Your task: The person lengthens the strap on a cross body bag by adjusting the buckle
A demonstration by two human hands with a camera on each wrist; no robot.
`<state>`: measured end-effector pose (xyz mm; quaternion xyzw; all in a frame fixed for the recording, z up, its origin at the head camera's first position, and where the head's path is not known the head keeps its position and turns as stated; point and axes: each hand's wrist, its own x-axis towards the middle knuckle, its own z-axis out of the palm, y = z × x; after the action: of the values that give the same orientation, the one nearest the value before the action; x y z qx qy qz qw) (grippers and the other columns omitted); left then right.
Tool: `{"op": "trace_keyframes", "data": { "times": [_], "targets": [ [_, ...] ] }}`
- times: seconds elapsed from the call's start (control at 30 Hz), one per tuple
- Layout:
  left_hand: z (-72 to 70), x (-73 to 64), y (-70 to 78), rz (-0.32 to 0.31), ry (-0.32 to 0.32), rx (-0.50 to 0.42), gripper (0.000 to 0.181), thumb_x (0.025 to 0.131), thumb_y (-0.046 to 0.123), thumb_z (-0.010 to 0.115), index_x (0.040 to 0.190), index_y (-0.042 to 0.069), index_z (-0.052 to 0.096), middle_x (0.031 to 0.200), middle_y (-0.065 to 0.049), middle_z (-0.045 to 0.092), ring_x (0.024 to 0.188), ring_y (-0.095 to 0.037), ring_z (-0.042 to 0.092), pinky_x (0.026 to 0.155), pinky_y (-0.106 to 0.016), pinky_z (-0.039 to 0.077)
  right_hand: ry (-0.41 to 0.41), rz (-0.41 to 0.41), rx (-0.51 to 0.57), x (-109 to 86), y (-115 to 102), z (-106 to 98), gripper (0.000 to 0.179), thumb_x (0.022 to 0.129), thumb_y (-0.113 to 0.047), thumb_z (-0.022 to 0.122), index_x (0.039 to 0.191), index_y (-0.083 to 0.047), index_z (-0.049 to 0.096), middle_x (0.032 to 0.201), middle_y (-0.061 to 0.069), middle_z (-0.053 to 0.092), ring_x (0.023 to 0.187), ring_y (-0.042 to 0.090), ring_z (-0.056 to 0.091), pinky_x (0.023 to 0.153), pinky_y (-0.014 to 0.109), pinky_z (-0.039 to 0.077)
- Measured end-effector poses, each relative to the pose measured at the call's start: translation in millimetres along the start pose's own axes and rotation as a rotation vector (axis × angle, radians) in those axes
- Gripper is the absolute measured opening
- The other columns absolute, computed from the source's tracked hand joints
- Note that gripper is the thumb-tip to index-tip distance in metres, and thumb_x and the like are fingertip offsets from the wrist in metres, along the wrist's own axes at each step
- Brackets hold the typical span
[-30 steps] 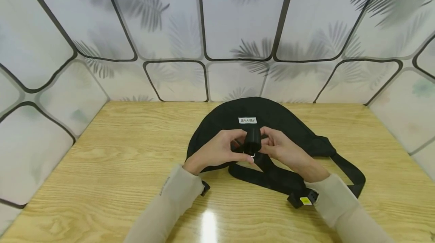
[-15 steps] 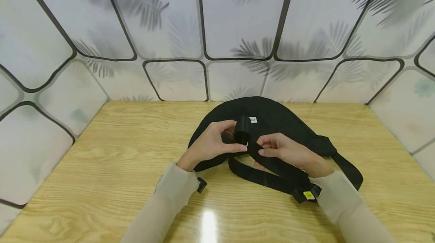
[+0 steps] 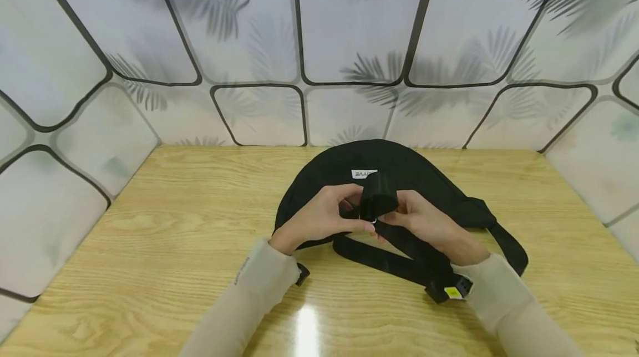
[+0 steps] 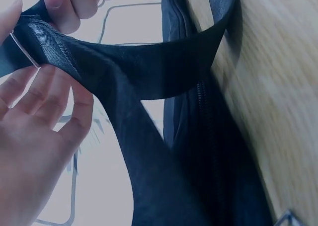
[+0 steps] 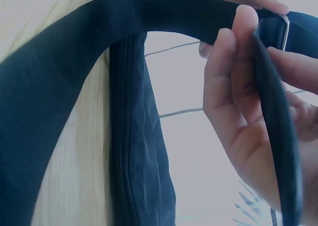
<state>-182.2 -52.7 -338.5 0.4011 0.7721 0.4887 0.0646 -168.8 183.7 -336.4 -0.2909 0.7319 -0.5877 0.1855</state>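
Shifted strap rightward, pinching it with left grip and right grip by bag, near tabletop back edge, roomier leftward.

black half-round bag | lies on wooden table | strap looped up | metal slider on strap

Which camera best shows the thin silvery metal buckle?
The right wrist view: the thin silvery metal buckle appears close up, bent corner included. The left wrist view shows one slanting bar; the head view, only a tiny glint.
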Motion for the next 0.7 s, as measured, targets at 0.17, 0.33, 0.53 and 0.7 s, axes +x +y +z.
{"op": "trace_keyframes", "data": {
  "times": [0.17,0.33,0.53,0.7],
  "targets": [
    [-3.2,-1.4,0.9,0.029,0.014,0.010,0.042,0.087,0.010,0.083,0.124,0.001,0.066,0.103,-0.003,0.070,0.091,-0.011,0.065,0.087,-0.028,0.052,-0.030,0.055,0.013,-0.8,-2.1,-3.3,0.021,0.103,0.003,0.050,0.117,0.018,0.056,0.095,0.005,0.070,0.088,0.021,0.069,0.089,0.030,0.052],
    [-9.0,-3.3,3.2,0.011,0.060,-0.005,0.035,0.087,0.011,0.081,0.119,0.002,0.068,0.098,-0.001,0.069,0.088,-0.010,0.064,0.089,-0.030,0.052,-0.085,0.105,-0.008,-1.5,-0.5,-11.2,0.018,0.105,0.000,0.049,0.112,0.013,0.058,0.088,0.011,0.071,0.081,0.026,0.070,0.083,0.030,0.053],
    [-9.0,-2.8,3.5,-0.014,0.052,-0.025,0.040,0.089,0.012,0.080,0.125,0.001,0.066,0.100,-0.002,0.070,0.092,-0.014,0.065,0.091,-0.032,0.051,-0.040,0.057,0.013,-1.1,-1.4,-9.1,0.019,0.104,0.005,0.047,0.114,0.019,0.055,0.084,0.008,0.069,0.073,0.025,0.069,0.079,0.031,0.054],
    [-4.9,-1.7,2.2,-0.018,0.033,0.002,0.046,0.089,0.014,0.081,0.129,0.001,0.064,0.103,-0.003,0.070,0.093,-0.011,0.064,0.089,-0.030,0.051,0.008,0.020,0.036,-1.5,-4.4,-3.4,0.017,0.103,0.007,0.046,0.112,0.018,0.056,0.084,0.004,0.069,0.073,0.022,0.069,0.076,0.031,0.055]
  ]
}}
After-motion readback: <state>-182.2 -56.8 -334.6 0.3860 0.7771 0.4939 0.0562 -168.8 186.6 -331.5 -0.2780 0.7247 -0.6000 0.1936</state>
